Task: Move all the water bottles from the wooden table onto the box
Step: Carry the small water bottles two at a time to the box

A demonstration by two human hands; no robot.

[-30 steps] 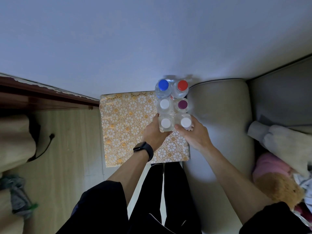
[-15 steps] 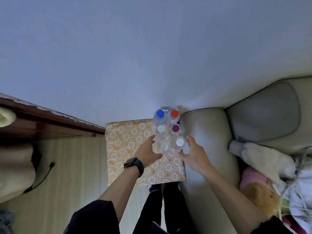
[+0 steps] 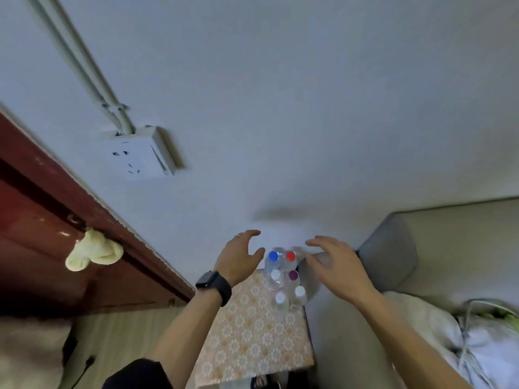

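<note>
Several clear water bottles (image 3: 285,277) stand upright in two rows at the far right corner of the box (image 3: 252,338), which has a gold flower pattern on top. Their caps are blue (image 3: 273,256), red (image 3: 290,256), purple (image 3: 293,275) and white (image 3: 300,291). My left hand (image 3: 238,258), with a black watch on the wrist, hovers above and left of the bottles with fingers spread. On the other side my right hand (image 3: 335,262) hovers with relaxed fingers. Neither hand touches a bottle.
A grey sofa arm (image 3: 387,256) stands right of the box, with bedding (image 3: 460,332) beyond it. A dark red wooden door frame (image 3: 56,220) runs along the left with a cloth (image 3: 92,251) hanging on it. A wall socket (image 3: 140,155) sits above. Wood-pattern floor (image 3: 118,341) lies left of the box.
Both hands let go of the two nearest white-capped bottles and rose away from them. The view tilted up toward the wall.
</note>
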